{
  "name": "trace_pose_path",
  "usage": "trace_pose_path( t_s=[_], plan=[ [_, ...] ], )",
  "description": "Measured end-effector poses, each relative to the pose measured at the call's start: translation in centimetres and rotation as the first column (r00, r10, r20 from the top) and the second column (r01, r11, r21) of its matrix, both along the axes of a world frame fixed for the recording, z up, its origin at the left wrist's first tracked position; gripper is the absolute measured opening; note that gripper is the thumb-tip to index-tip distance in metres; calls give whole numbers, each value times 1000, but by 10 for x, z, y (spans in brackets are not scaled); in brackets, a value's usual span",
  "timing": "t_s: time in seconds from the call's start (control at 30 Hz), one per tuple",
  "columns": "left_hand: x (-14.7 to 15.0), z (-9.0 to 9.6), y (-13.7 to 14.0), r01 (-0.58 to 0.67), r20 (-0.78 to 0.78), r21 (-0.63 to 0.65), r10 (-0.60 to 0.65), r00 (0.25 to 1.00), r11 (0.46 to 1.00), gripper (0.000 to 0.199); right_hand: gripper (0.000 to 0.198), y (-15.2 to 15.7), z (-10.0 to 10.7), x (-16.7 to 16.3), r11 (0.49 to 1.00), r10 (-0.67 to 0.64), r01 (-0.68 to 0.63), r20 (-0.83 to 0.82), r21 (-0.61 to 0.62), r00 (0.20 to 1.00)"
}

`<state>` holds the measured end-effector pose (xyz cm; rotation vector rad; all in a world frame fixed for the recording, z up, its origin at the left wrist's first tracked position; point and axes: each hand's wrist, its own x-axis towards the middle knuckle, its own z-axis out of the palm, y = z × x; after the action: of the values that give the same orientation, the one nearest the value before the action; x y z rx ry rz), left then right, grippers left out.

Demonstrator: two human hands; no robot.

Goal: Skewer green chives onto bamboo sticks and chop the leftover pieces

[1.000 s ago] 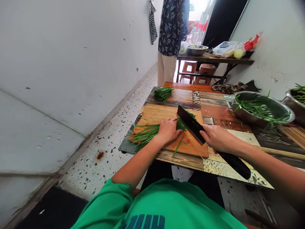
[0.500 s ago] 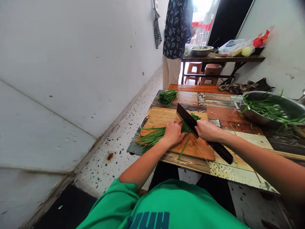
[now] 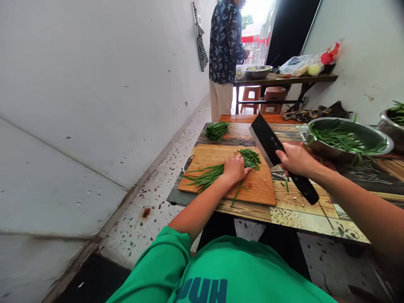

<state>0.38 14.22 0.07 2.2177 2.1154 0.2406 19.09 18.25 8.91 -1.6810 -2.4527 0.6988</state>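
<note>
My left hand (image 3: 235, 169) is closed over a bunch of garlic chives (image 3: 206, 176), pressing it onto a wooden cutting board (image 3: 202, 153). The leafy ends fan out to the left. Past my fingertips, on the right, lies a small heap of chopped chives (image 3: 251, 158). A black-handled cleaver (image 3: 268, 141) is raised to the right of the heap, its broad dark blade apart from the board. My right hand (image 3: 295, 159) grips it where blade and handle meet. A thin stick lies across the board's right side.
Another bunch of chives (image 3: 217, 131) lies behind the board. A steel basin (image 3: 350, 155) of long greens stands at the right, with a second pot (image 3: 389, 120) beyond it. A person (image 3: 224, 50) stands by a back table (image 3: 284, 80) holding a bowl and bags.
The cleaver has lifted off the chives and swung to the right in my right hand. The chopped heap now shows openly. My left hand still presses the bunch, and the view has shifted slightly.
</note>
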Motion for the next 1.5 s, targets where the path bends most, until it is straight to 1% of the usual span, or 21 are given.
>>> trace_pose_path(
  t_s=[0.07,0.17,0.3,0.37,0.4,0.47,0.57,0.63,0.73,0.87,1.0,1.13,1.23,1.37,1.5],
  plan=[
    [3,2,4,-2,0,0,2,1000,1000,57,20,-5,15,5,999,-29,29,-4,40,1000],
    [-4,6,-6,-48,16,-9,48,999,999,77,17,-19,30,8,997,11,-14,46,71,999],
    [-20,7,-46,-142,9,-71,143,990,987,107,18,-42,30,-2,987,119,-134,151,91,981],
    [-24,6,-65,-165,-10,-54,165,986,985,117,19,-53,27,-12,978,177,-196,211,76,961],
    [-25,5,-72,-173,-16,-36,172,985,984,118,19,-58,25,-16,971,204,-228,242,75,949],
    [-25,5,-78,-191,-12,-18,191,981,981,110,19,-68,22,-25,955,245,-282,299,88,922],
    [-30,9,-80,-227,-7,-41,227,974,973,80,20,-79,16,-33,938,292,-337,335,84,896],
    [-36,12,-82,-227,-16,-46,227,974,973,63,21,-86,12,-36,935,310,-350,349,57,885],
    [-44,11,-91,-206,-18,-32,206,978,978,49,22,-93,6,-39,936,322,-351,365,14,874],
    [-50,0,-102,-209,-13,20,209,978,978,46,22,-96,-1,-46,931,341,-365,357,-3,869],
    [-50,-9,-104,-185,-52,57,188,981,981,46,23,-96,-2,-55,920,362,-391,370,3,856],
    [-49,-10,-103,-185,-83,67,190,978,981,46,23,-96,-3,-62,912,384,-410,377,-14,843],
    [-51,-10,-103,-185,-52,65,188,981,981,47,22,-96,-5,-65,910,387,-414,406,-24,828],
    [-55,-13,-102,-152,-9,77,153,988,985,45,23,-97,-8,-68,910,382,-412,473,-43,794],
    [-56,-17,-100,-118,-48,70,122,991,991,43,23,-95,-10,-68,898,405,-437,497,-55,768]
  ],
)
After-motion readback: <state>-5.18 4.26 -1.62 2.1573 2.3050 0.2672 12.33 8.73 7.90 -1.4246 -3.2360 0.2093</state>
